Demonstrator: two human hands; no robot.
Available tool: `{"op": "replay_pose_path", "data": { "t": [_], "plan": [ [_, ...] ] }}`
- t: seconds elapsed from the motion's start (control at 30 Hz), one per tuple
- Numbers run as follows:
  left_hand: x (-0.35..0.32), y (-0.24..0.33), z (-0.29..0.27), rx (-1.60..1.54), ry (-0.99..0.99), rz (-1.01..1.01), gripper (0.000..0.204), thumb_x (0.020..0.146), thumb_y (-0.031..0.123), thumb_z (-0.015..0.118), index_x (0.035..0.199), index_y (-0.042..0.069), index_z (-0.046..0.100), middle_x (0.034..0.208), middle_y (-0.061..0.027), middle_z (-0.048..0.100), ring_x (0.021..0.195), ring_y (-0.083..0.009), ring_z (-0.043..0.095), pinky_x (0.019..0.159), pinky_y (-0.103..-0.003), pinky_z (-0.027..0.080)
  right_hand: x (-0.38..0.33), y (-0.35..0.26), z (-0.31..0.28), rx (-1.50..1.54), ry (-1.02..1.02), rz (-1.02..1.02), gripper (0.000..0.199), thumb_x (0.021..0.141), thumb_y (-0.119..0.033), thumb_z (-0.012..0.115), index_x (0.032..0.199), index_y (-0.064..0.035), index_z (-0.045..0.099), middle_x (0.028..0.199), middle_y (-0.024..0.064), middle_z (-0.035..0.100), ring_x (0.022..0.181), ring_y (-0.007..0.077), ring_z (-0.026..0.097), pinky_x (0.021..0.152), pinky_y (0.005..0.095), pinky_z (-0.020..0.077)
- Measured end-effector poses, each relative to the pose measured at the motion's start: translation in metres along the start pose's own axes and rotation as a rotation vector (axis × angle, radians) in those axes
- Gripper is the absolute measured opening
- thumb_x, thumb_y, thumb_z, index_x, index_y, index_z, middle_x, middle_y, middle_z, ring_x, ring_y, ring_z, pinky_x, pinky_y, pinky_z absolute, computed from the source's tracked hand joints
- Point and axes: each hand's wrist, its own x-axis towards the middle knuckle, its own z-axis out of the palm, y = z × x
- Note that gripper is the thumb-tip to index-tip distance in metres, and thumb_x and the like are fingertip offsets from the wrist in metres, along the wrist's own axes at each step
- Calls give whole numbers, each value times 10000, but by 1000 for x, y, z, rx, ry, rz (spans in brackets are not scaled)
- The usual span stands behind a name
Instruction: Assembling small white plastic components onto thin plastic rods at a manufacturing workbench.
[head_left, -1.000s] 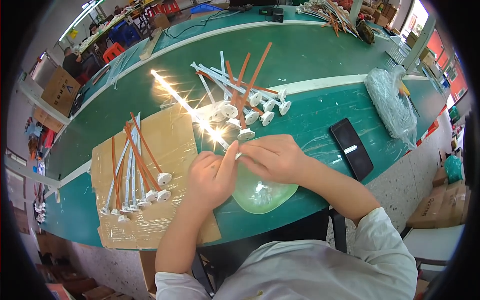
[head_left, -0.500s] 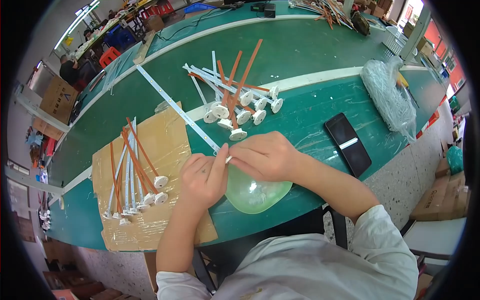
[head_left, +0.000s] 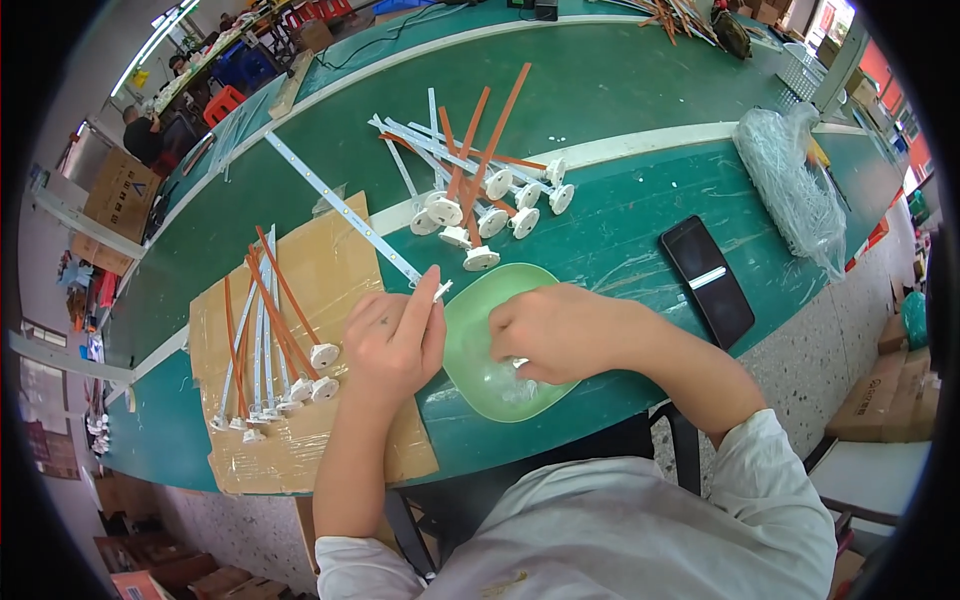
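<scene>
My left hand [head_left: 397, 340] is closed on the near end of a white LED strip [head_left: 345, 210], which slants away to the far left. A small white piece [head_left: 442, 291] sticks out by the fingertips at that end. My right hand [head_left: 545, 335] reaches into a green bowl [head_left: 470, 375], its fingers bent and pinched low over the bottom. Something small and white [head_left: 519, 363] shows at those fingertips, too small to name. Beyond the bowl lies a pile of strips with round white end caps [head_left: 481, 259], some strips white and some orange-brown.
More capped strips [head_left: 265, 330] lie on a cardboard sheet [head_left: 370, 450] at the left. A black phone [head_left: 707, 280] lies right of the bowl, with a clear plastic bag of thin strands [head_left: 790, 190] beyond it. Another person [head_left: 143, 135] sits far left.
My right hand has left the strip's end and moved down and right into the bowl. My left hand still holds the strip, slightly further left, and a white piece now shows at its fingertips.
</scene>
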Motion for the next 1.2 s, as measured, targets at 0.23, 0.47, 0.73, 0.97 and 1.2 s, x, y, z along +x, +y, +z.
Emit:
{"op": "replay_pose_path", "data": {
  "t": [0.23,0.47,0.73,0.97,1.2],
  "plan": [
    [5,2,-2,43,0,-12,361,765,-15,713,1126,-21,714,645,-45,625,568,-189,614,592,-325,491,4,10,3,133,-18,0,87,763,-89,683,828,-39,714,867,122,667,865,330,673,725,437,541],
    [2,0,-3,4,1,2,409,767,-43,723,1173,-19,681,698,-79,641,564,-234,598,560,-340,465,14,13,3,182,204,-29,102,759,-40,678,856,-21,702,781,143,692,740,338,678,708,407,546],
    [-1,-3,2,3,62,-44,383,781,6,727,1162,30,702,630,-41,610,545,-205,602,569,-333,483,12,20,-6,451,242,127,142,825,1,697,966,19,711,862,119,744,821,184,744,766,294,583],
    [-1,-4,1,-11,55,-36,392,783,15,725,1173,43,696,630,-43,614,532,-204,591,553,-332,469,13,23,-3,569,344,131,142,813,22,708,953,8,721,869,83,749,801,141,730,756,289,586],
    [-1,-1,3,-66,45,-45,401,780,9,725,1178,39,690,629,-46,605,530,-214,584,555,-333,462,13,15,-6,542,325,76,130,798,-16,752,927,-4,733,850,61,747,762,111,709,722,260,569]
  ]
}}
